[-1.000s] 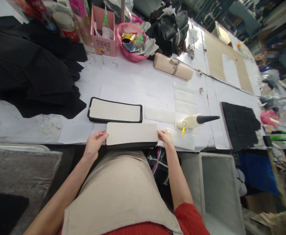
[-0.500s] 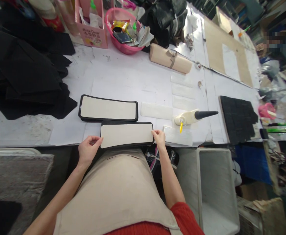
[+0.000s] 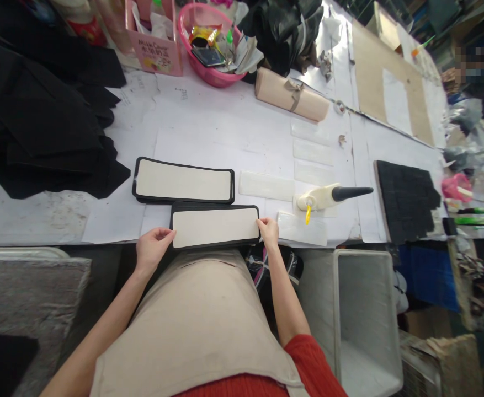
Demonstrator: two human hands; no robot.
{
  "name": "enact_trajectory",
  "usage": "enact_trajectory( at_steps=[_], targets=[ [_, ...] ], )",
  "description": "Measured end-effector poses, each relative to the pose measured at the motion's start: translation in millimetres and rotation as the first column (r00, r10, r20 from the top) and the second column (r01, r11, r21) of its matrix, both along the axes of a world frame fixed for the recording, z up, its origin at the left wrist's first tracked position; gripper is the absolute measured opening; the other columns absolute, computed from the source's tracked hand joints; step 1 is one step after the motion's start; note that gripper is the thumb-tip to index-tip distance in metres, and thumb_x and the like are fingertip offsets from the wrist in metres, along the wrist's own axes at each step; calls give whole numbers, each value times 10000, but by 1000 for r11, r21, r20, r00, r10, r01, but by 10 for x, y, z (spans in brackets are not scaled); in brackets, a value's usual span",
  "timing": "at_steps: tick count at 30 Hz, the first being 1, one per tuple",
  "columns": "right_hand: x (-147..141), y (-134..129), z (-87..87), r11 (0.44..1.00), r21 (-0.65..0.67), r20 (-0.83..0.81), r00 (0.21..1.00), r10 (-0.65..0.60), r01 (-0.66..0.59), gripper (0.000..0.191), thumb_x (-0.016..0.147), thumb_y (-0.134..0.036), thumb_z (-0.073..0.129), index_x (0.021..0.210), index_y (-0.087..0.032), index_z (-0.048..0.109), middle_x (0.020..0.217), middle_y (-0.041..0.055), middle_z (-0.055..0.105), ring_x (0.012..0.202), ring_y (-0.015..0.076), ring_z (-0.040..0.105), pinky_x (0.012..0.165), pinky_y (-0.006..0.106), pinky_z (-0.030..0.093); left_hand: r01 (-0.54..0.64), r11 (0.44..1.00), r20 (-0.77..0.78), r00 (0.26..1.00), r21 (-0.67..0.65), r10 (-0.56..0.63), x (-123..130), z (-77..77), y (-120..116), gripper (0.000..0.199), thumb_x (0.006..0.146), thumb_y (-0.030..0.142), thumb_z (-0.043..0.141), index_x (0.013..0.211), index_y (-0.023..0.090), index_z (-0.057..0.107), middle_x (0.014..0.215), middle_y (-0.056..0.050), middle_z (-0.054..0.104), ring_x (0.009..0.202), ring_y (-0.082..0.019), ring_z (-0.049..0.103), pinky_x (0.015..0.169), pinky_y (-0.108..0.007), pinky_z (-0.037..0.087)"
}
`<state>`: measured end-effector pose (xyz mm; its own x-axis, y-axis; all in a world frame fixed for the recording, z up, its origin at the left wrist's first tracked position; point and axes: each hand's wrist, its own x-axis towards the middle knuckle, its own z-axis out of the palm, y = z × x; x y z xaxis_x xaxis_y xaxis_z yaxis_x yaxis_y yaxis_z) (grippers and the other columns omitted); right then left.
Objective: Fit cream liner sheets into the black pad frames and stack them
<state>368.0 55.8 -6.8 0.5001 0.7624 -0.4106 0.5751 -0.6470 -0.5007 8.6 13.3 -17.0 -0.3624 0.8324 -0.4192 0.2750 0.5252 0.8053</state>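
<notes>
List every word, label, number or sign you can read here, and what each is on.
"Milk Cover" (second word slightly blurred): pink open-topped rectangular box.
Chinese characters below it, same box: too blurred to read surely.
Small dark markings on white paper table cover: too small.
Red band on round white container: nothing legible.

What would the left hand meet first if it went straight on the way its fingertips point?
The near pale panel, at its left end: the left hand's fingertips are right at that edge, though contact is hard to confirm from this view.
</notes>
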Motion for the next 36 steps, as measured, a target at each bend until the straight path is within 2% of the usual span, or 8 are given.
enact_trajectory(
  at_steps=[5,13,21,36],
  targets=[
    [20,-10,-57,1000,10,-5,1000,2,-2,275,747,-394,584,816,-185,749,812,53,755,790,232,681,695,278,459,18,999,-99,995,-46,-23,27,26,22,320,649,493,716,731,184,707,715,-39,716,685,-198,635,665,-290,445],
    [51,0,-119,1000,24,-18,1000,-3,3,295,714,-418,588,776,-171,738,747,66,740,753,259,681,665,299,457,7,999,-80,997,-43,-10,52,27,55,266,640,444,686,689,183,698,685,-40,709,647,-189,623,648,-291,431],
    [61,-9,-182,999,43,-16,1000,-9,10,304,705,-439,593,763,-177,736,707,51,727,722,242,675,646,287,457,-31,998,-62,998,-47,28,60,15,92,285,618,460,688,661,178,685,672,-50,704,645,-194,621,636,-294,427],
    [-16,6,-79,1000,3,42,999,-15,15,255,730,-376,595,784,-173,740,771,76,748,774,253,683,708,306,468,-4,998,-128,992,-63,-4,51,-21,134,265,629,455,694,660,191,687,697,-59,716,668,-208,640,648,-302,451]
  ],
)
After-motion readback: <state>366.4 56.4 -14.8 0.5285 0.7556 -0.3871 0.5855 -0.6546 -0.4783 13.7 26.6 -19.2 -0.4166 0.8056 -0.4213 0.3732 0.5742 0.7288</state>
